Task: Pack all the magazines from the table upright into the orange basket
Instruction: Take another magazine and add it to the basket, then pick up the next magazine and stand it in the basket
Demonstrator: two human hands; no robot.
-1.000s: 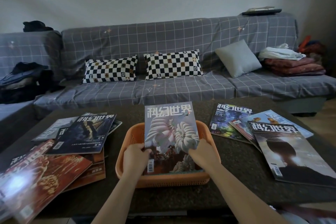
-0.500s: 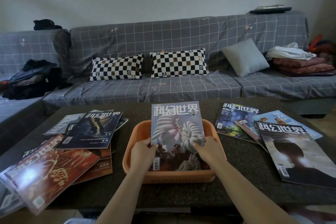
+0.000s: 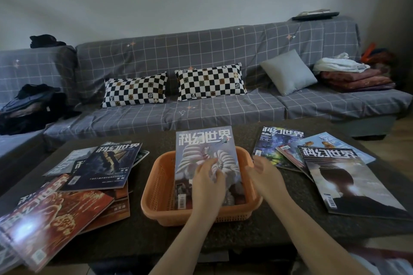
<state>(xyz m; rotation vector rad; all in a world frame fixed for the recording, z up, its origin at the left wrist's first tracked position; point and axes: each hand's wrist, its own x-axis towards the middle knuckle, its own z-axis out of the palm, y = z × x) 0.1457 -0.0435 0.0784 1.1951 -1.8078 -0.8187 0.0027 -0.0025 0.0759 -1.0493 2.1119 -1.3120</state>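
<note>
An orange basket (image 3: pixel 156 187) stands on the dark table, in the middle near the front edge. One magazine (image 3: pixel 204 143) with a pale spiral creature on its cover stands upright in it, leaning slightly back. My left hand (image 3: pixel 207 185) lies against the lower cover with fingers spread and props it. My right hand (image 3: pixel 264 174) hovers open over the basket's right rim, off the magazine. Several magazines lie flat in a left pile, topped by a dark blue one (image 3: pixel 107 165) and a red one (image 3: pixel 55 214). More lie fanned at the right, a sunset cover (image 3: pixel 348 176) uppermost.
The dark stone table (image 3: pixel 279 225) runs across the view, its front edge close to me. Behind it stands a grey checked sofa (image 3: pixel 201 114) with cushions, folded blankets at its right end and dark clothes at its left.
My right hand has let go of the magazine's right edge and moved right, opening. My left hand has shifted from the left edge to the middle of the cover.
</note>
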